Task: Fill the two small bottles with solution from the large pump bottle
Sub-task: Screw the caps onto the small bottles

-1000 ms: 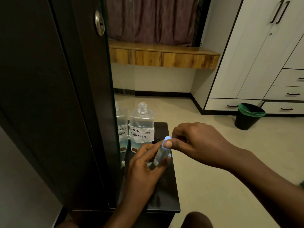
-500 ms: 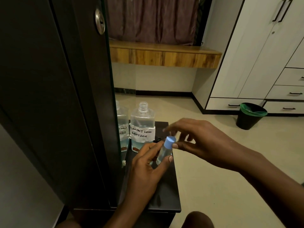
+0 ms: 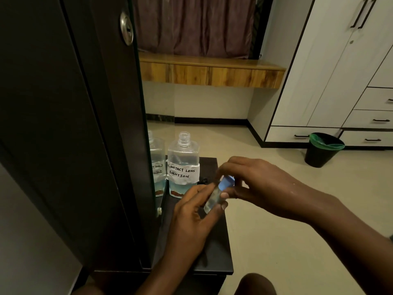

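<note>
Left hand [image 3: 191,218] is gripping a small bottle [image 3: 212,201], fingers [image 3: 222,206] wrapped around its clear body, tilted, held above the dark worktop [image 3: 212,252]. Right hand [image 3: 261,184] is pinching the blue cap [image 3: 227,182] at the bottle's top, thumb below and fingertips over it. Whether the cap is being screwed on or off is unclear. The large bottle [image 3: 184,165], labelled contact lens solution, is standing upright just beyond the left fingers, neck open, no pump in it, partly full. A small dark item sits behind the fingers, too hidden to name. The second small bottle is not visible. Step in hand is likely cap work on one small bottle; next move calls for steady twisting while keeping the bottle from tipping.
</note>
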`<state>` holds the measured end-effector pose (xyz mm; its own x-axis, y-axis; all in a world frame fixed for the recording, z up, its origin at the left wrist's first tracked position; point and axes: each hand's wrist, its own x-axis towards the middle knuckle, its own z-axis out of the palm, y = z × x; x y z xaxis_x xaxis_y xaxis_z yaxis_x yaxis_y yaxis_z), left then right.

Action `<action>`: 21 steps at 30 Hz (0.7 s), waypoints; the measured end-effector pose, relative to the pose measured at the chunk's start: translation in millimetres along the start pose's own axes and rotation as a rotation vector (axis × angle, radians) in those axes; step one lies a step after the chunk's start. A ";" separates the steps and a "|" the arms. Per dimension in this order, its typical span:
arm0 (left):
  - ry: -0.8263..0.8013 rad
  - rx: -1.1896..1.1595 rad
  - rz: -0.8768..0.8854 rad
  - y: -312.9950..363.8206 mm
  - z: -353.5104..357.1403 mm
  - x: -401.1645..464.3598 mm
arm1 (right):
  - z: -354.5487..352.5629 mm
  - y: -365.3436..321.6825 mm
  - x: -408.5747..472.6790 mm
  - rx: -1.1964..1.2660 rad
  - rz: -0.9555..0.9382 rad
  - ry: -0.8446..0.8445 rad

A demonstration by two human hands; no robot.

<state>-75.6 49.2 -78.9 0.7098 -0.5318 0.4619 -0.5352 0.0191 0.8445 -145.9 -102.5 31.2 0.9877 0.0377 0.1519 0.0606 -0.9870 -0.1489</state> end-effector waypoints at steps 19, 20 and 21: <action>0.267 0.200 -0.228 -42.1 -4.2 -15.0 | 84.5 8.2 -3.5 0.247 0.070 0.070; 0.255 0.226 -0.226 -46.1 -2.8 -13.5 | 91.9 7.4 -4.7 0.242 0.080 0.065; 0.241 0.252 -0.222 -50.4 -2.0 -11.9 | 98.4 6.4 -5.3 0.243 0.090 0.068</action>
<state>-56.2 56.3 -126.4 0.8916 -0.2857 0.3512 -0.4310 -0.2979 0.8518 -136.6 -93.6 -66.7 0.9791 -0.0677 0.1916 0.0135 -0.9190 -0.3941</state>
